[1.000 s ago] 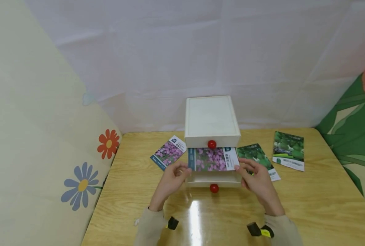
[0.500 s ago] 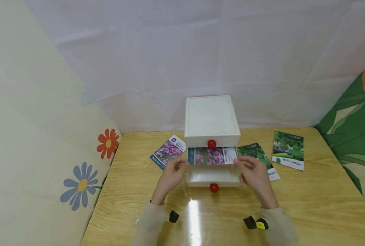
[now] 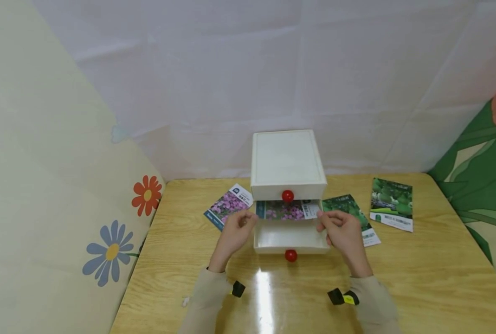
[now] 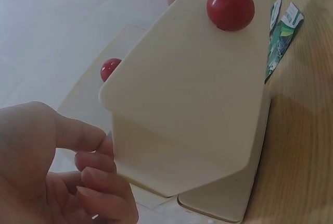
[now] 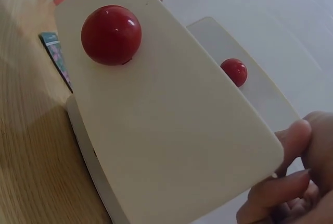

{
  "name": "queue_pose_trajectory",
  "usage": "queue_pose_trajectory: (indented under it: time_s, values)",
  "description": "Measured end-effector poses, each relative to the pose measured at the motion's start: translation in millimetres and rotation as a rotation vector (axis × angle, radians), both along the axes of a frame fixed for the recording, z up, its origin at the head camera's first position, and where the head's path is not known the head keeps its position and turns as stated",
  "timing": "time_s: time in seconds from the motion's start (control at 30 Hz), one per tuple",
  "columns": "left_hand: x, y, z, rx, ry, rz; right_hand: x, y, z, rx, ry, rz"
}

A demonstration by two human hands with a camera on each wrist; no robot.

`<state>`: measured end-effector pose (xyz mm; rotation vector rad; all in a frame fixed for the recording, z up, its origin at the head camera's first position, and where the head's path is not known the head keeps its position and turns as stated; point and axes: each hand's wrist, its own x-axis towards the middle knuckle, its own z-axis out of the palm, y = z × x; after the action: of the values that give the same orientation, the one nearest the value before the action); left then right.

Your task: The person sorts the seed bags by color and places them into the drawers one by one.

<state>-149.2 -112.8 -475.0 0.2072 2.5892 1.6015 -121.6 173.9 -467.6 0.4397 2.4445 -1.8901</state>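
Observation:
A seed packet (image 3: 287,211) with purple flowers on it lies inside the pulled-out lower drawer (image 3: 290,237), its far part hidden under the white two-drawer box (image 3: 287,157). At the packet's left near corner, my left hand (image 3: 234,233) pinches with thumb and forefinger. My right hand (image 3: 343,233) pinches the right near corner, its fingertips over the drawer's side wall. Up close in the left wrist view, the left hand (image 4: 62,166) is beside the drawer front (image 4: 187,88). The right wrist view has the right hand (image 5: 291,172) behind the drawer's upper edge.
Left of the box lies another purple-flower packet (image 3: 231,204). On its right are two green packets, one near the box (image 3: 348,211) and one farther off (image 3: 391,204). A red knob (image 3: 287,196) marks the upper drawer, which is pushed in. A white cloth (image 3: 214,93) hangs behind.
The flower packet has slid back and down into the lower drawer, so less of it shows. Both hands moved along with it, the right one slightly inward.

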Motion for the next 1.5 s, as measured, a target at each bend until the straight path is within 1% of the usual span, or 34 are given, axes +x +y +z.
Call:
queue_pose_trajectory:
  time_s: [0.17,0.37,0.47,0.7,0.9,1.0,1.1,1.23,1.37,1.5]
  values:
    - [-3.2,2.1,-2.2,-0.029,0.006,0.008,-1.4,-0.7,-3.7,0.003,0.008,-0.026]
    - [-5.6,3.1,-3.7,-0.036,0.026,0.018,-3.3,-1.1,-6.7,0.034,0.054,-0.023]
    - [-4.7,2.2,-5.3,-0.020,0.049,0.021,-3.2,-1.0,-8.5,0.028,0.071,-0.019]
    - [-0.7,-0.5,-10.8,0.006,0.090,0.068,-0.6,-1.2,-9.1,0.020,0.093,-0.025]
    - [0.3,-3.2,-14.3,0.046,0.084,0.064,3.0,-2.0,-4.2,0.043,0.080,-0.030]
    - [0.2,-5.2,-15.0,0.052,0.074,0.061,5.0,-2.5,-2.5,0.048,0.091,-0.033]
    - [-0.1,-7.0,-15.6,0.047,0.071,0.056,7.5,-2.2,-2.3,0.077,0.134,-0.039]
    - [-0.1,-10.4,-16.4,0.032,0.073,0.055,11.4,-2.0,-3.0,0.154,0.247,-0.038]
    - [-1.3,-17.4,-19.6,-0.021,0.070,0.051,16.3,-4.7,-0.1,0.210,0.364,-0.019]
    - [-3.9,-26.9,-21.6,-0.076,0.049,0.059,22.7,-9.5,5.4,0.231,0.418,0.014]
